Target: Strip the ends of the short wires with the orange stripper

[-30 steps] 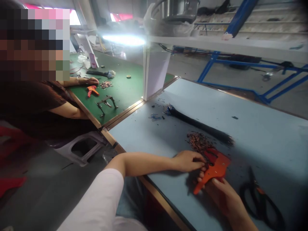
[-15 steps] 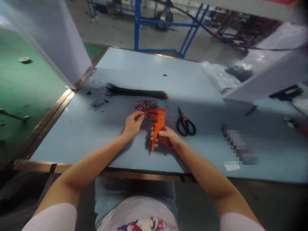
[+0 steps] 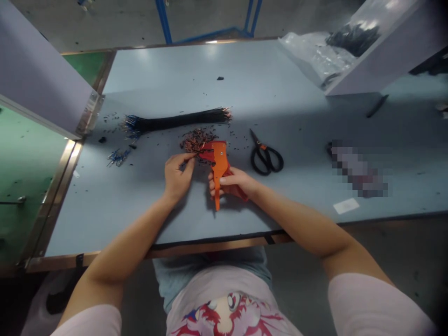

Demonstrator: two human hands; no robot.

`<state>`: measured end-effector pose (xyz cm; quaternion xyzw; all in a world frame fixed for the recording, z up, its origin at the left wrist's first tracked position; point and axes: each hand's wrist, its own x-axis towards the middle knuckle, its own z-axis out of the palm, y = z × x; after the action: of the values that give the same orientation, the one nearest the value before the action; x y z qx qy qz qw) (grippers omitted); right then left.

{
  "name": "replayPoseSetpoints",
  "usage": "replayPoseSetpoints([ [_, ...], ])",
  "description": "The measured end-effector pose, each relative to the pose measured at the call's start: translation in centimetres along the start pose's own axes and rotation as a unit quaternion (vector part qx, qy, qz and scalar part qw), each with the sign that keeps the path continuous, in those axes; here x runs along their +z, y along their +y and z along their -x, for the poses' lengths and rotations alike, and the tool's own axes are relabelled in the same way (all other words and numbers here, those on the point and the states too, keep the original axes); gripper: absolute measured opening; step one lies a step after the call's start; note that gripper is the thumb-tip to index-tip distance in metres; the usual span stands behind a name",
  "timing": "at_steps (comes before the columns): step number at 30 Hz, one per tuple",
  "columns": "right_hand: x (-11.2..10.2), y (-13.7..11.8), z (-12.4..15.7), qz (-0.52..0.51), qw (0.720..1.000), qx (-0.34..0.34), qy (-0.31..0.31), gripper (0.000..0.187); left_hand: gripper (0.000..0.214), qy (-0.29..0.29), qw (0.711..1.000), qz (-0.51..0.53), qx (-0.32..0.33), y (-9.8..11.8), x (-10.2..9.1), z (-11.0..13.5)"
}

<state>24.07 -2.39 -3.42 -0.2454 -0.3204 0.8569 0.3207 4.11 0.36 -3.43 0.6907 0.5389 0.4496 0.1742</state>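
My right hand point(image 3: 231, 183) is wrapped round the handles of an orange and red wire stripper point(image 3: 219, 161), its jaws turned to the left. Close to those jaws, my left hand point(image 3: 179, 175) pinches a thin, short dark wire between thumb and forefinger; most of that wire is hidden. A pile of short wires point(image 3: 196, 138), dark with copper-coloured ends, lies just beyond the fingertips. Behind the pile is a long bundle of black wires point(image 3: 178, 120) with blue and bare ends at the left and copper-coloured ends at the right.
Black-handled scissors point(image 3: 268, 158) lie right of the wire stripper. Some blue wire bits point(image 3: 118, 157) are at the left. A blurred-out object point(image 3: 359, 168) and a white card point(image 3: 346, 206) rest at the right. A plastic bag point(image 3: 315, 53) sits beside the right-hand panel point(image 3: 378, 56).
The view has tilted down and shifted, so the table appears higher in the picture. Both hands stay at the pile, the right one still holding the wire stripper.
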Motion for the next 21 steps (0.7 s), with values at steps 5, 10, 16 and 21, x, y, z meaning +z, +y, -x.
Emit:
replayPoseSetpoints([
  [5, 0.2, -0.1, 0.2, 0.024, 1.0, -0.005, 0.005, 0.038, 0.016, 0.016, 0.996, -0.067, 0.056, -0.4, -0.5, -0.4],
  [10, 0.5, -0.2, 0.4, 0.042, 0.999, -0.007, 0.003, 0.038, 0.017, 0.003, 0.99, -0.116, 0.083, 0.0, -0.7, -0.2],
  [16, 0.5, 0.0, 0.4, 0.067, 0.998, -0.012, 0.009, 0.038, 0.021, 0.003, 0.985, -0.134, 0.111, -0.2, -0.9, -0.3],
  [21, 1.0, 0.0, 0.5, 0.089, 0.995, -0.02, 0.029, 0.035, 0.021, 0.015, 0.98, -0.148, 0.134, -0.2, -1.1, -0.4],
])
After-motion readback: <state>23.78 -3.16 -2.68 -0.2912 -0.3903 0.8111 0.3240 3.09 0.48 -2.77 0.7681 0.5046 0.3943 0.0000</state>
